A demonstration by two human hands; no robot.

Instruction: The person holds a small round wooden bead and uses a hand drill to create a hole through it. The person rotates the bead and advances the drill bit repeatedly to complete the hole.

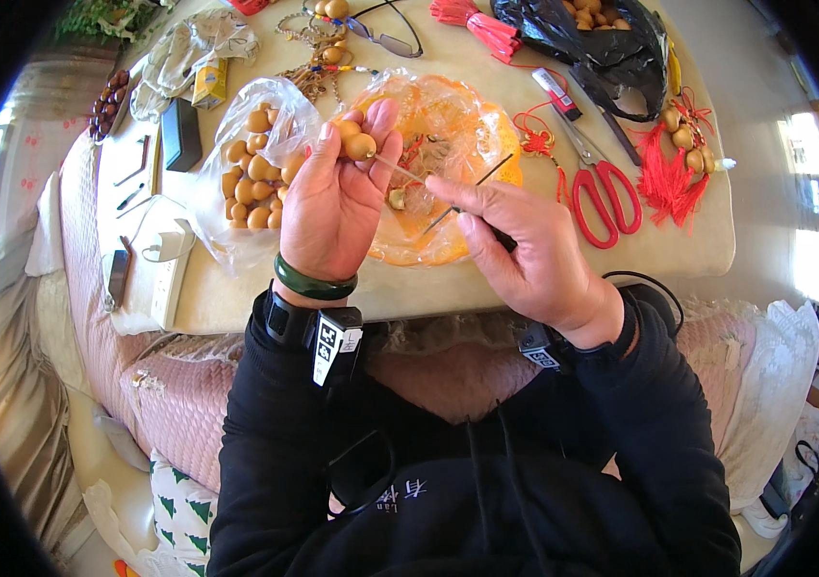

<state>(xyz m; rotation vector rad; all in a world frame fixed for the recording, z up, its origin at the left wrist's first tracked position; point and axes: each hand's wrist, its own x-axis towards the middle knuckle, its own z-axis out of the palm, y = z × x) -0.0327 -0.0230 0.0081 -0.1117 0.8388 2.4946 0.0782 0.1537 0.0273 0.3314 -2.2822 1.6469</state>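
Observation:
My left hand, wearing a dark green bangle, is turned palm up with its fingers curled round several round tan beads. My right hand grips a thin pale needle-like rod whose far end meets the front bead; a dark slender tool also crosses behind my index finger, partly hidden by the hand. Beneath both hands is an orange tray lined with crumpled clear plastic, small items inside. A clear bag of tan beads lies beside my left hand.
Red scissors, a small red knot, tasselled beads, a black bag, glasses and a red bundle lie on the cream table. A white power strip and dark box sit left.

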